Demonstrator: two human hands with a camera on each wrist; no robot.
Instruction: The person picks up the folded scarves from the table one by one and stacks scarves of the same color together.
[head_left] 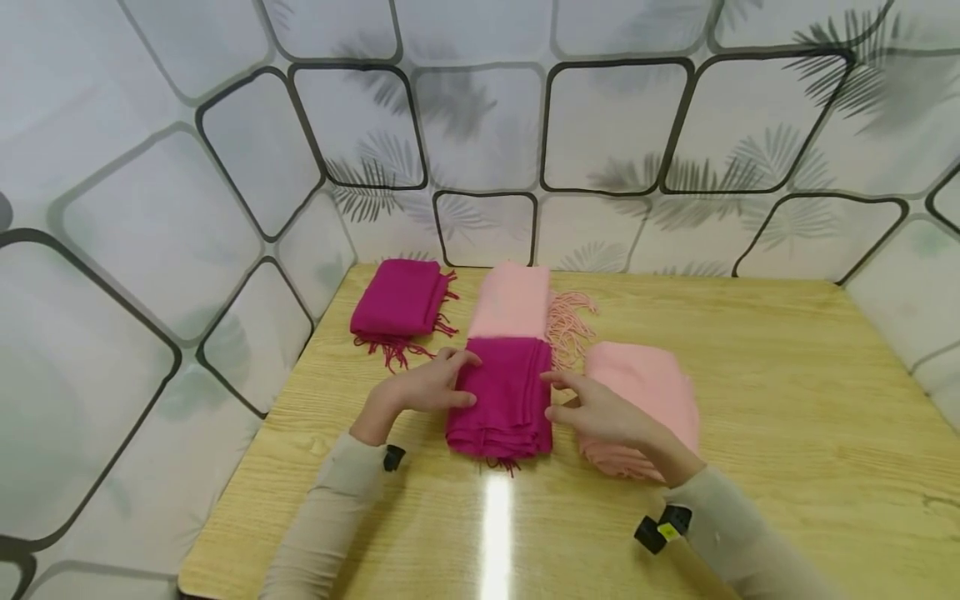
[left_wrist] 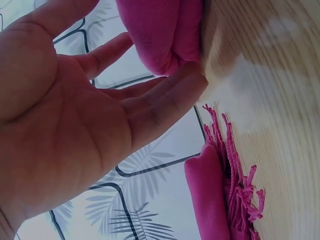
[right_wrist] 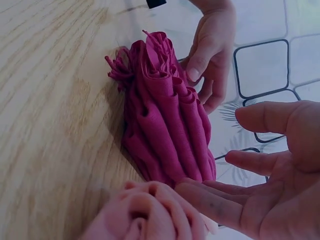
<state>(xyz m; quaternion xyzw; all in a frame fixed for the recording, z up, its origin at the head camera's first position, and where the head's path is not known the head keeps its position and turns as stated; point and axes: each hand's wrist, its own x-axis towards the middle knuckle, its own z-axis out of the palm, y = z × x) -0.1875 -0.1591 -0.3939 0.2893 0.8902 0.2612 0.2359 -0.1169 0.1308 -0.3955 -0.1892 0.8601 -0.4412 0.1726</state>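
From my head, the folded magenta scarf (head_left: 501, 404) lies between my two sets of fingers, nearer the desk's (head_left: 787, 367) left edge than its right. Its long axis seems to run from the back edge toward me, so one long side faces each thumb. My left fingers (head_left: 457, 360) are nearer, lapping over its left side; my right fingers (head_left: 567, 381) only reach its right side, close by the loose pink scarf (head_left: 648, 379). Both sets are slightly bent, thumbs apart, gripping nothing.

From my left wrist, the fingers extend, palm bare, tips by the scarf's edge; I can't tell if they press it.

From my right wrist, my fingers spread, lowest tips just beside the folds, my left thumb at the opposite side.
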